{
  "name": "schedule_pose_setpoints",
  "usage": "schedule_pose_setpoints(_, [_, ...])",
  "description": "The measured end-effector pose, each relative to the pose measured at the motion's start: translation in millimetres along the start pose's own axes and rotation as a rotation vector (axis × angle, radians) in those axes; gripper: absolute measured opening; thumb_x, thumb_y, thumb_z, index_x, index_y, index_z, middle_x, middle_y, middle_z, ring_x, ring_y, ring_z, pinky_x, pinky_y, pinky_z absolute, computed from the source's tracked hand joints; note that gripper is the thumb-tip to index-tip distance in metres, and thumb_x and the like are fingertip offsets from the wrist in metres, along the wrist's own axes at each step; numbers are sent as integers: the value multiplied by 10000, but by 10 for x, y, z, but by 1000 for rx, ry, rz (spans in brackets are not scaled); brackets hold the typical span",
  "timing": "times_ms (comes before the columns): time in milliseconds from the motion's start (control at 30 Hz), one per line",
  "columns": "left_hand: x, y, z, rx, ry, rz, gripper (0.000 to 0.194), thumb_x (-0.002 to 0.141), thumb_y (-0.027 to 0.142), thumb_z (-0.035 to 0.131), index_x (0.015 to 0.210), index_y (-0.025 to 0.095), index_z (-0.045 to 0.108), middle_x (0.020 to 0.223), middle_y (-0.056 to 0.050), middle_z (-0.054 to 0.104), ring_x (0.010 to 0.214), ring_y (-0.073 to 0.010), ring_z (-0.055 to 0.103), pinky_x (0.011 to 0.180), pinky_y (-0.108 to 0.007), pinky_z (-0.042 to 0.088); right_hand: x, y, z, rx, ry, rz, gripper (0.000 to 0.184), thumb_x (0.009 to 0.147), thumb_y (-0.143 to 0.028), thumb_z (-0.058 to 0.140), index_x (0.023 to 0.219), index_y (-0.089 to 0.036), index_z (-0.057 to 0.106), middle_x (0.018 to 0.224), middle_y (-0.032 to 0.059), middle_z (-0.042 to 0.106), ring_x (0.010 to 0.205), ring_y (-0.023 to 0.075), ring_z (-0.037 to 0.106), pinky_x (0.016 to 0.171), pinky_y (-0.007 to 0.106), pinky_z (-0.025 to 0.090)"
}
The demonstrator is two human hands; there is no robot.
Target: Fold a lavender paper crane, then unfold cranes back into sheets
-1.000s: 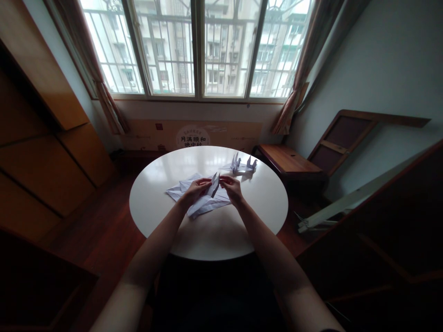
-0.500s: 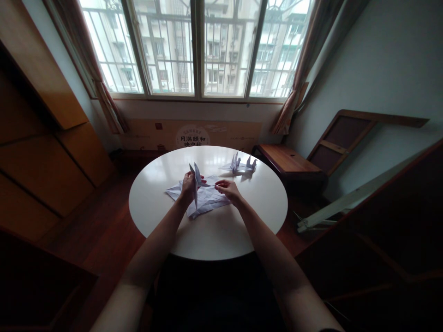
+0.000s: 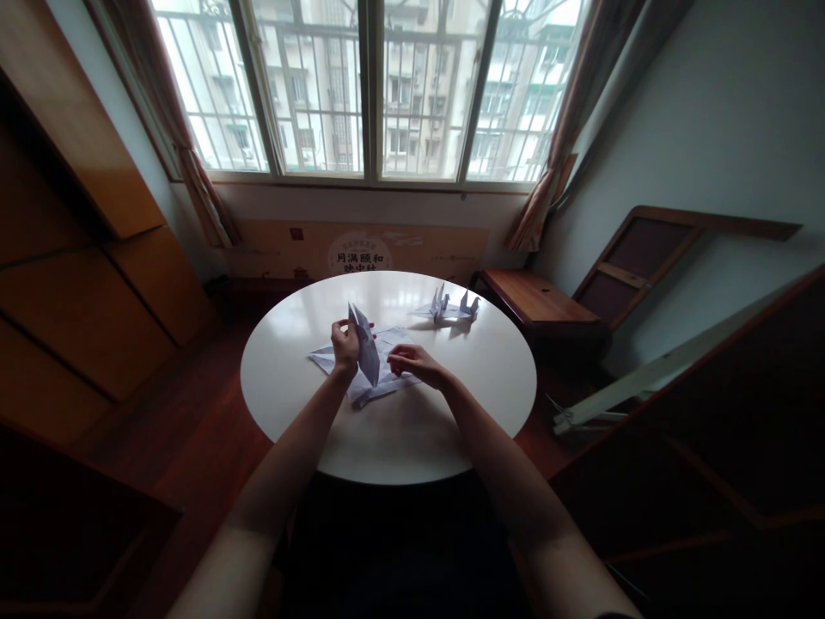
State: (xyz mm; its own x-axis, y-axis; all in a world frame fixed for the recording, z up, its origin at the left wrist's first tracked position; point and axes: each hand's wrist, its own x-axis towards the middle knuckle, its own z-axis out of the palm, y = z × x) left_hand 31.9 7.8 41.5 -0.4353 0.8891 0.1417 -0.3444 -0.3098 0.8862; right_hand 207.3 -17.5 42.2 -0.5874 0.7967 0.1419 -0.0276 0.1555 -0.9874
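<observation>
My left hand (image 3: 345,346) is closed round a folded white paper crane (image 3: 368,357), held up on its edge above the table. Its pointed tips rise past my fingers, and a broad folded flap faces right. Just to the right of the crane is my right hand (image 3: 416,363), fingers loosely bent and slightly apart, with nothing visible in them. Below both hands lie creased sheets of white paper (image 3: 385,391), partly covered by the hands and the crane.
Finished paper cranes (image 3: 438,307) stand at the back right of the round white table (image 3: 284,391). Beyond the table are a low wooden bench (image 3: 541,295) at right, a printed cardboard panel (image 3: 438,245) under the window, and wooden cabinets (image 3: 83,318) at left.
My right hand has let go of the thin pointed end and moved slightly left and down, its fingers now bent. The crane has turned in my left hand, showing its broad side.
</observation>
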Motion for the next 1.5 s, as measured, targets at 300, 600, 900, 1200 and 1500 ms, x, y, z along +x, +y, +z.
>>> schedule_pose_setpoints(300, [-182,-47,77,217,-289,3,374,672,451,768,762,165,544,694,-25,634,624,-147,609,558,-233,446,144,147,35,-86,274,-96,446,565,-497,813,773,-178,580,626,-29,588,534,113,561,488,239,457])
schedule_pose_setpoints(600, [-244,0,126,-57,-561,-369,444,658,421,776,949,164,561,774,-29,654,637,-166,628,608,-297,507,170,146,-56,152,448,-144,431,537,-474,817,741,-174,586,609,-28,605,533,110,550,544,271,469])
schedule_pose_setpoints(900, [-264,58,54,12,-600,-408,418,553,374,861,784,149,594,691,-1,608,614,-113,577,568,-219,432,153,101,-72,287,552,-122,485,458,-497,855,710,-179,589,617,-13,634,564,123,581,594,286,502])
schedule_pose_setpoints(1200, [-238,47,61,18,-453,-326,444,444,328,908,689,123,600,717,-19,638,659,-146,633,684,-308,499,107,112,-63,206,331,3,539,574,-439,835,987,-214,574,852,17,646,714,156,655,603,269,530])
schedule_pose_setpoints(1500, [-166,-31,46,-6,-402,-349,468,507,343,872,803,157,562,720,-8,620,626,-126,594,556,-232,433,128,138,-59,190,447,-106,598,627,-422,773,1105,-231,468,659,-69,575,530,105,570,537,254,496])
